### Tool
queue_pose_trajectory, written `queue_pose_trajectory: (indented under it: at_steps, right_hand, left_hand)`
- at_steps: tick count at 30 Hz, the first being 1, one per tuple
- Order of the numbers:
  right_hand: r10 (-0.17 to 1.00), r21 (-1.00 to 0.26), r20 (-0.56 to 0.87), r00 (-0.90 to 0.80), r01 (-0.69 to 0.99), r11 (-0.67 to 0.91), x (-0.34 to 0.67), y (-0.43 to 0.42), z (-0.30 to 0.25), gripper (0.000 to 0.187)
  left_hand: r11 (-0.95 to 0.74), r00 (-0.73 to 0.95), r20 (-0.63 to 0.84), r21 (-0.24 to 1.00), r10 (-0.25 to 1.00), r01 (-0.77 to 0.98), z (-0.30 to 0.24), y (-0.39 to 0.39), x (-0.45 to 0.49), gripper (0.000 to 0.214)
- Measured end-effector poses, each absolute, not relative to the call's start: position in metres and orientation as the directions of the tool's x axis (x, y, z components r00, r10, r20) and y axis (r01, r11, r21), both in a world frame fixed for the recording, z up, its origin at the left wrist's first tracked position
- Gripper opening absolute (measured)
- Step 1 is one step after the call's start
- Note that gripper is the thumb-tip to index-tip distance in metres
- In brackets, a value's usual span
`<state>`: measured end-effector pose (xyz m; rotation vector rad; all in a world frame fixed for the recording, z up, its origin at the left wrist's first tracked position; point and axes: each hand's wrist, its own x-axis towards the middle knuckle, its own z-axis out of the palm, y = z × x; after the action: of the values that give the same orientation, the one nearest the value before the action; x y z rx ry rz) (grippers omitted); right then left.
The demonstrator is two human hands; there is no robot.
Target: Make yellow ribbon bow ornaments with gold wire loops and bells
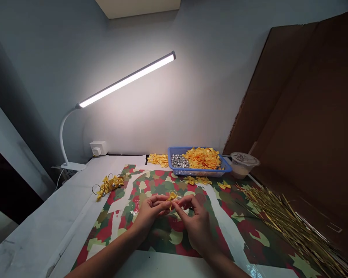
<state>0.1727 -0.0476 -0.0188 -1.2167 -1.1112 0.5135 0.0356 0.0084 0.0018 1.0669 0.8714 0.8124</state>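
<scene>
White desk lamp [127, 80] — lidded plastic cup [242, 166]

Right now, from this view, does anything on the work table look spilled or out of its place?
Yes: a few loose yellow ribbon bows lie on the camouflage-patterned mat just in front of the blue plastic basket. They look spilled because most of the similar yellow pieces are heaped inside the basket.

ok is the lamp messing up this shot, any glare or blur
Head view: the LED desk lamp burns to a white bar and lights the wall brightly; the glossy printed sheet shows glare near its bottom edge; the left hand, right hand and yellow ribbon bow look fairly sharp.
</scene>
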Motion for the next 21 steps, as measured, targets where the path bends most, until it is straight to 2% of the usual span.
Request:
queue_pose_trajectory:
  at_steps: [11,16,21]
  right_hand:
    - [0.766,-0.847,0.503,0.401,0.404,0.346,0.1690,-0.0474,-0.0214,0.022]
    - [0.776,-0.845,0.502,0.381,0.406,0.347,0.1687,-0.0484,-0.0191,0.021]
    - [0.828,-0.877,0.441,0.347,0.364,0.314,0.1688,-0.0505,-0.0142,0.020]
  left_hand:
    - [0.270,0.403,-0.193,0.952,0.895,-0.143,0.0030,0.0041,0.0357,0.034]
    - [0.257,0.361,-0.197,0.958,0.912,-0.128,0.0057,0.0031,0.0372,0.037]
    - [0.242,0.336,-0.192,0.963,0.922,-0.114,0.0043,0.0059,0.0364,0.038]
